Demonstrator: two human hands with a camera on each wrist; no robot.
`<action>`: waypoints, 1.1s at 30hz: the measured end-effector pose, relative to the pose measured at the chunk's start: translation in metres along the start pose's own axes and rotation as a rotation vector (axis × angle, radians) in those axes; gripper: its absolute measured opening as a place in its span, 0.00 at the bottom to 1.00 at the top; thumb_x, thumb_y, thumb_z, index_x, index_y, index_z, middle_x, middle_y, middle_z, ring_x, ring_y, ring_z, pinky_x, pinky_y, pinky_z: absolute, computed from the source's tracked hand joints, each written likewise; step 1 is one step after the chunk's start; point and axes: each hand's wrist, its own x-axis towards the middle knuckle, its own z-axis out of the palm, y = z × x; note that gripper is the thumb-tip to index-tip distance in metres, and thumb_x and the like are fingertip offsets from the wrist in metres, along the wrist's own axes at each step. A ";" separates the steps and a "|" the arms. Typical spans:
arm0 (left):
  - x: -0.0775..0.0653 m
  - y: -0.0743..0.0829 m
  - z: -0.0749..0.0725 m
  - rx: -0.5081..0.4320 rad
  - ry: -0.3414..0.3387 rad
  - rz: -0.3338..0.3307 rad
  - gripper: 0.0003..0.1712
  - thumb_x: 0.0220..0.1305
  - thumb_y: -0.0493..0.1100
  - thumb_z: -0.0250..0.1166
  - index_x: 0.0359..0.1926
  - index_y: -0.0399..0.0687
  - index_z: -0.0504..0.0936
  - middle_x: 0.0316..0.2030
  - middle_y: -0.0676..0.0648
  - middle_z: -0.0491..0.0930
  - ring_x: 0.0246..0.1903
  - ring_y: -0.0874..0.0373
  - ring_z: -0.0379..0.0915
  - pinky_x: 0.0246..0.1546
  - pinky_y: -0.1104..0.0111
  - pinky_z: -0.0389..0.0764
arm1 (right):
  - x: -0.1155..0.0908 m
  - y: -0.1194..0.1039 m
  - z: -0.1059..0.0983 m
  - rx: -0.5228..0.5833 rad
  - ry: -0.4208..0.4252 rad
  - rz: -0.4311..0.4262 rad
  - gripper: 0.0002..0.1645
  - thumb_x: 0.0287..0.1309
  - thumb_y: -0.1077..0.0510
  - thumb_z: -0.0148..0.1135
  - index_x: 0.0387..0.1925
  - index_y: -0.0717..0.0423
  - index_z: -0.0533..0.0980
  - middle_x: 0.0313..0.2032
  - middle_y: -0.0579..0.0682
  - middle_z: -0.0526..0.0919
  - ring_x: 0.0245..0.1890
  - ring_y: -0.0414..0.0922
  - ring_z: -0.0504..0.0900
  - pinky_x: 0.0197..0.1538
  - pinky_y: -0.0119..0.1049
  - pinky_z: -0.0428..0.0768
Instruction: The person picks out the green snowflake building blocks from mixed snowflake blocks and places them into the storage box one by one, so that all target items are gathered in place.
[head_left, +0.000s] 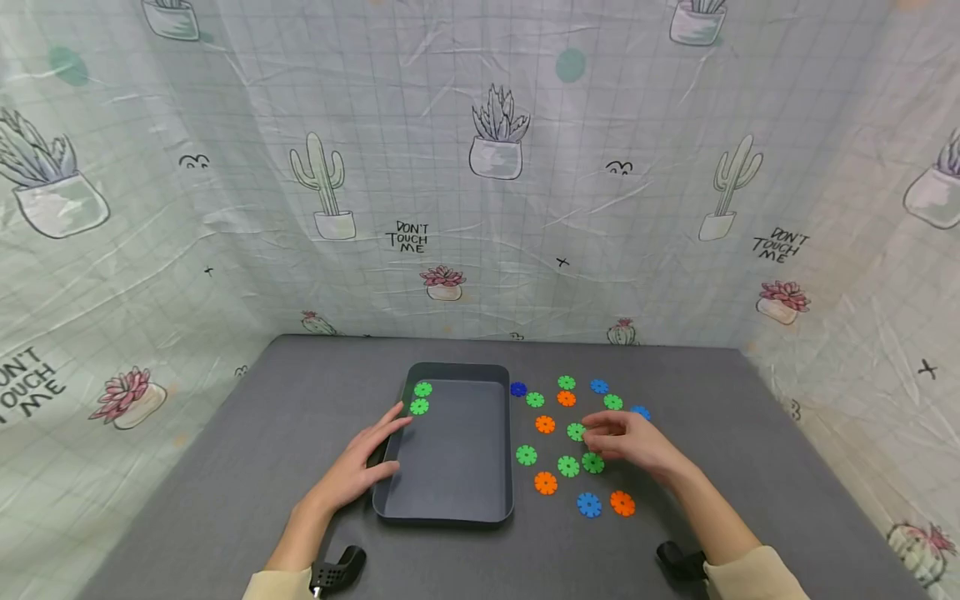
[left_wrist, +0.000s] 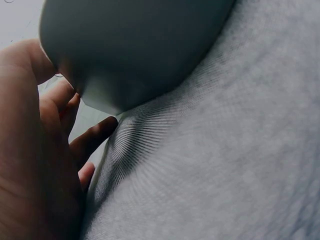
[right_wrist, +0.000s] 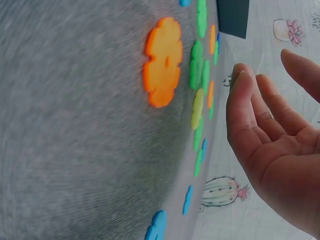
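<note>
My left hand lies along the left side of a dark grey tray, fingers spread and touching its rim. In the left wrist view the fingers meet the tray's outer wall. Inside the tray's far left corner are two green notched plastic discs, one behind the other. To the right, my right hand hovers over loose discs, nearest a green disc and another green disc. Its thumb stands apart from loosely bent fingers in the right wrist view, with nothing visible between them.
Right of the tray lie several more discs: orange, light blue, green, and a dark blue disc by the rim. A yellowish disc shows in the right wrist view. A cactus-print curtain hangs behind the grey table.
</note>
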 end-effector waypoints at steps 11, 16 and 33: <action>-0.005 0.001 -0.004 -0.013 0.003 -0.039 0.34 0.67 0.40 0.63 0.73 0.42 0.68 0.77 0.40 0.52 0.72 0.33 0.51 0.60 0.28 0.48 | 0.005 0.008 -0.001 -0.050 -0.006 -0.024 0.31 0.67 0.58 0.64 0.63 0.74 0.70 0.53 0.67 0.81 0.50 0.54 0.81 0.51 0.50 0.81; -0.008 0.001 -0.007 -0.010 0.006 -0.057 0.35 0.67 0.41 0.64 0.74 0.44 0.68 0.77 0.41 0.53 0.72 0.33 0.52 0.59 0.28 0.49 | 0.009 0.011 0.000 -0.062 -0.015 -0.051 0.30 0.67 0.59 0.64 0.63 0.75 0.70 0.52 0.67 0.81 0.49 0.55 0.82 0.50 0.49 0.81; 0.000 0.001 -0.001 -0.004 -0.002 -0.023 0.34 0.67 0.40 0.63 0.73 0.41 0.68 0.77 0.40 0.53 0.72 0.34 0.52 0.60 0.29 0.49 | 0.005 0.020 -0.003 -0.119 -0.040 -0.073 0.29 0.64 0.61 0.66 0.61 0.75 0.71 0.50 0.65 0.83 0.46 0.53 0.83 0.45 0.40 0.82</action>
